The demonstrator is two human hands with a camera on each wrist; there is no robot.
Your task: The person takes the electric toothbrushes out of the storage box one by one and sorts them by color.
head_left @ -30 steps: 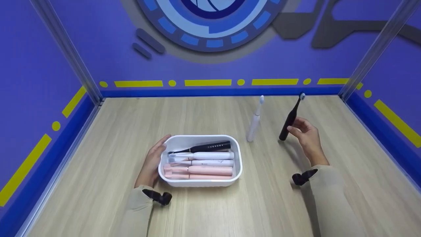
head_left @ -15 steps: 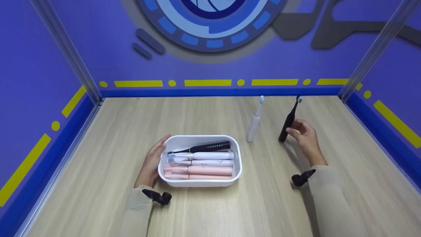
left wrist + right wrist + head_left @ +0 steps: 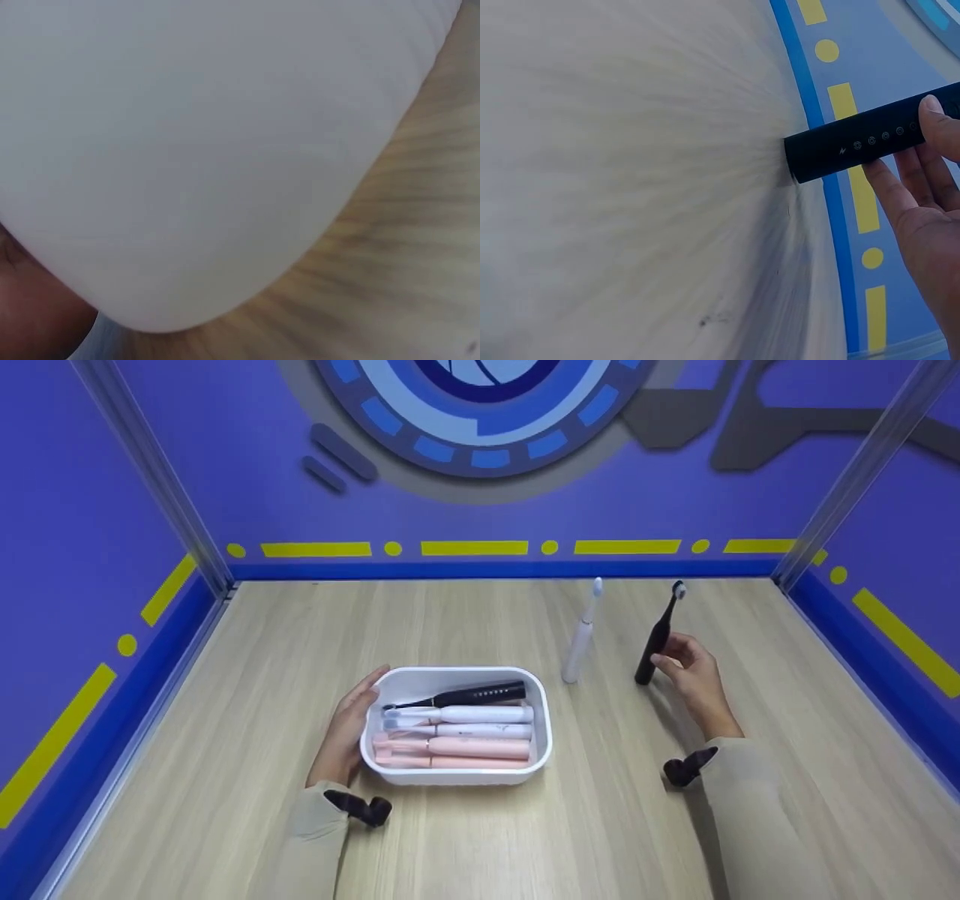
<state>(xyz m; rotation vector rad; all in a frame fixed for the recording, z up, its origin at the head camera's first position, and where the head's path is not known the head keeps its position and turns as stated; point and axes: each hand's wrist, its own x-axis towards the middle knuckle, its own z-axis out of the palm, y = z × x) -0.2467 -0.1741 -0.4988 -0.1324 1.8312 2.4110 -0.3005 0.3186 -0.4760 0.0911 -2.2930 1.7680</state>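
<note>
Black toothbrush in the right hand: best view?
Head: that black toothbrush shows there from bristles to base. Right wrist gives only part of its handle, close up, with a row of icons. Left wrist shows none of it.

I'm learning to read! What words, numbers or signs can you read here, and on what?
No readable words or numbers.
Held black toothbrush: a lightning-bolt sign; the round icons beside it are too small.
Black toothbrush in the white tray: light marks, too small.
Lower white toothbrush: dark mark, too small.
</note>
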